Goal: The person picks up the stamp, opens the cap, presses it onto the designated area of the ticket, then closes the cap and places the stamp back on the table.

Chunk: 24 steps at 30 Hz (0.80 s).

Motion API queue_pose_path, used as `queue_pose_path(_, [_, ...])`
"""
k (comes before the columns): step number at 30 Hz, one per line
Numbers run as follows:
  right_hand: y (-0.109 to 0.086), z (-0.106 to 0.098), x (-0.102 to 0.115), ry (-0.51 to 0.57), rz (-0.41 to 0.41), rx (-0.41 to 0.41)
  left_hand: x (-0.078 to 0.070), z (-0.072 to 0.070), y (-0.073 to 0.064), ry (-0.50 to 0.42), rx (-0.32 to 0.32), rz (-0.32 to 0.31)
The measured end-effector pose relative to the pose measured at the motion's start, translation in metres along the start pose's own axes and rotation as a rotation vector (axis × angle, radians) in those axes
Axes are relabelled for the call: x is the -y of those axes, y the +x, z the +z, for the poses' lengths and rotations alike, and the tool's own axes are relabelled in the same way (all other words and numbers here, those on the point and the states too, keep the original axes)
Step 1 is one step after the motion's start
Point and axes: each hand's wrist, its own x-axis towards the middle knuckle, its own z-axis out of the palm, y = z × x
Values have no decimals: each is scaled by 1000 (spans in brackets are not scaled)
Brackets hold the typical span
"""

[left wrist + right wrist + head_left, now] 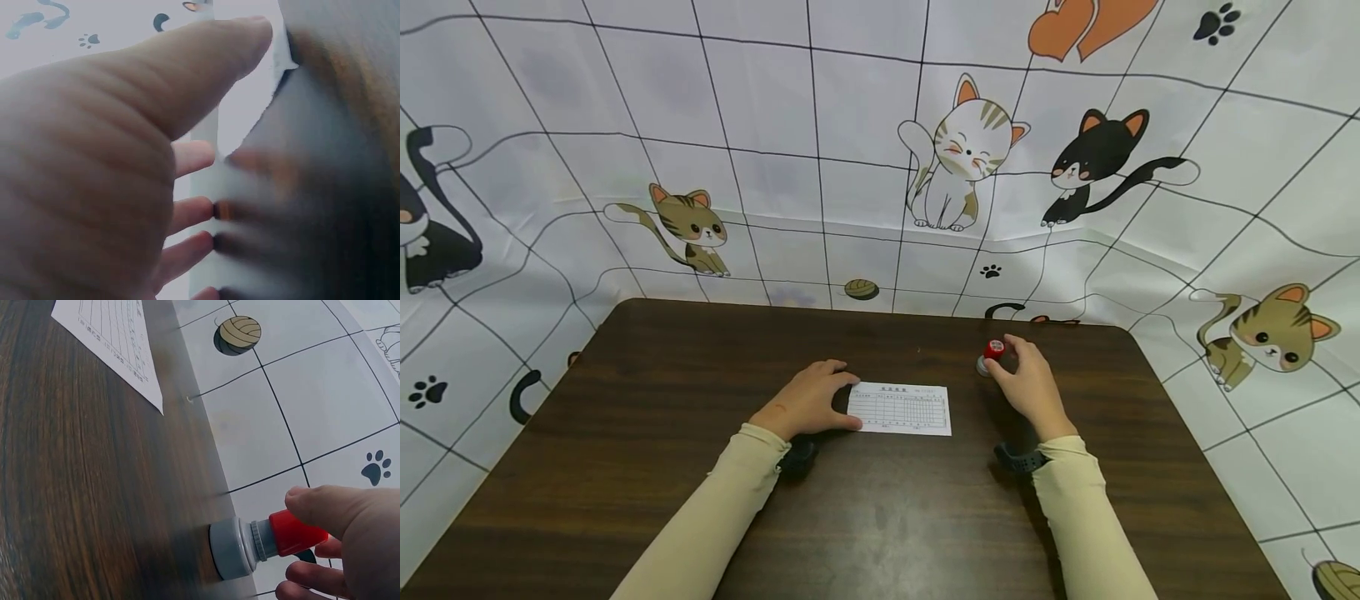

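Observation:
A white printed form slip (pixel 900 409) with a ruled grid lies on the brown table. My left hand (pixel 812 400) rests at its left end, thumb on the near corner and fingertips at the far corner. The left wrist view shows that thumb over the paper's torn-looking edge and the other fingers (pixel 190 212) spread out. Over on the right, my right hand (pixel 1028 379) pinches the red top of a round stamp (pixel 236 547), thumb on one side and fingers on the other. The stamp's grey base faces the tabletop.
The dark wooden table (pixel 647 467) ends at a far edge close to a white wall covering (pixel 775 183) printed with cats and grid lines. Dark bands (pixel 1021 459) circle both wrists, below cream sleeves (pixel 1086 508).

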Motion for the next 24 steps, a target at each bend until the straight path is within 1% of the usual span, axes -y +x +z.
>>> queue_pose_path(6, [3,3,1,5,19,7,-2,-8,-4,-15,-11,-17])
queue_pose_path(11, [4,4,2,13,41,-10,-1,-14,-6,-42,-31,-7])
queue_pose_path(18, [4,6,1,26,45,-25,4,-14,-8,-67,-37,-27])
queue_pose_path(24, [3,5,3,45,44,-41,3,-16,-7,-77,-38,-35])
